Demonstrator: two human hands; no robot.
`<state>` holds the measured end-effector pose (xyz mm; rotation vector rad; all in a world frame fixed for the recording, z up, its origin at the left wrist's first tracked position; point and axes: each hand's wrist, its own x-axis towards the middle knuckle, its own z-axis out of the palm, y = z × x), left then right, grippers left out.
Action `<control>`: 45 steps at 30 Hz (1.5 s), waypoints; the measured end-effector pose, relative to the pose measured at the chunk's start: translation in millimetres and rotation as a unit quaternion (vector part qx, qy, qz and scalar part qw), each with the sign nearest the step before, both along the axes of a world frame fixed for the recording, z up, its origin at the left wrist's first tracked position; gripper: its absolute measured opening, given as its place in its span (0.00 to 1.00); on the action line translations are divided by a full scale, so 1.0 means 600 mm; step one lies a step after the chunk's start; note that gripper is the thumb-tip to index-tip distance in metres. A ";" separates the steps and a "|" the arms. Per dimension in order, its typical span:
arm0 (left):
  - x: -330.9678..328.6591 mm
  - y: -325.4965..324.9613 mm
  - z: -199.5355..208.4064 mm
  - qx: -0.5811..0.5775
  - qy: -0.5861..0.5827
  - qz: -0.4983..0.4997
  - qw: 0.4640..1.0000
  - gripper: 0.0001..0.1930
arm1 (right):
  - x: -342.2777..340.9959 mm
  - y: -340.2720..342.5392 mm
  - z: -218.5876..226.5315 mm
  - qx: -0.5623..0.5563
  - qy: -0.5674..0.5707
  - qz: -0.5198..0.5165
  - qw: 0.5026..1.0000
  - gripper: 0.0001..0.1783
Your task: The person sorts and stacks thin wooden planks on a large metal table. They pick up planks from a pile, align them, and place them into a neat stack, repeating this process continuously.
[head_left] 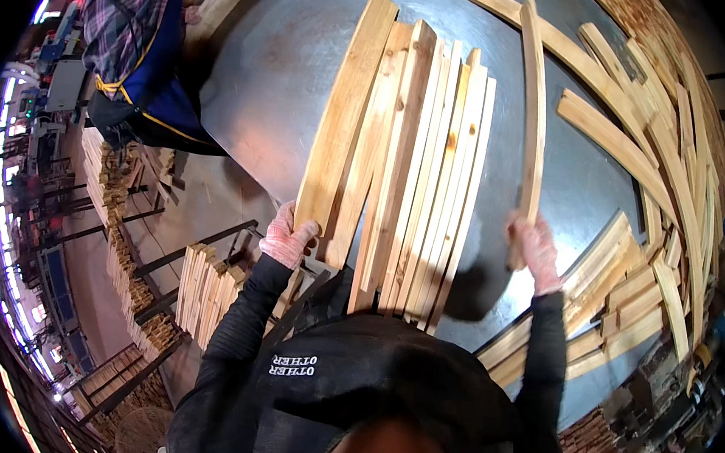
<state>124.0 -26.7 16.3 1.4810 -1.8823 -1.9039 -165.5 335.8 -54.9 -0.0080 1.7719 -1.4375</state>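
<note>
While right hand [535, 250] grips curved slat [534, 112], tabletop [273, 66] gleams

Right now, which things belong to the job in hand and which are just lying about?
Work: wide board in left hand; slim board in right hand; boards between; metal table.

Seemingly lying about: loose boards at right; stacked boards at lower left.

White block lettering [293, 365] stands out on a black garment [421, 350] at a workbench, set in two short rows, one directly above the other, close to the left sleeve [241, 311]. The compact capitals, pale against dark cloth, run across the fabric at a slight tilt, both rows of similar length.
</note>
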 end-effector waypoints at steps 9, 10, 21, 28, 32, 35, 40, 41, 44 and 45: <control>0.011 -0.022 0.005 -0.034 0.016 -0.009 0.999 0.17 | 0.215 0.035 -0.070 0.066 0.207 0.160 0.963 0.31; 0.021 -0.007 0.006 -0.033 0.021 -0.010 0.999 0.18 | 0.218 0.009 -0.015 0.106 0.228 0.193 0.948 0.30; 0.045 0.164 0.037 -0.079 0.097 -0.004 0.992 0.19 | 0.171 -0.156 0.172 -0.037 0.219 0.017 0.975 0.47; -0.026 0.170 0.080 -0.376 0.107 -0.294 0.872 0.32 | 0.127 -0.185 0.170 -0.196 0.029 -0.121 0.973 0.52; -0.004 0.065 -0.031 -0.480 -0.196 -0.206 0.830 0.44 | 0.106 -0.021 0.108 0.040 0.080 -0.026 0.996 0.44; -0.042 0.083 -0.024 -0.387 -0.306 -0.338 0.801 0.42 | 0.137 -0.010 0.072 0.206 0.112 0.091 0.968 0.36; -0.090 0.086 -0.035 -0.296 -0.383 -0.260 0.835 0.39 | 0.203 -0.082 0.063 0.280 0.280 0.151 0.906 0.33; -0.098 0.068 -0.027 -0.288 -0.424 -0.261 0.818 0.39 | 0.208 -0.087 0.062 0.264 0.261 0.131 0.919 0.33; -0.117 -0.019 -0.032 -0.331 -0.427 -0.228 0.810 0.30 | 0.203 -0.074 0.025 0.259 0.320 0.110 0.905 0.34; -0.106 -0.059 -0.041 -0.366 -0.433 -0.242 0.788 0.31 | 0.203 -0.071 0.023 0.251 0.319 0.116 0.907 0.34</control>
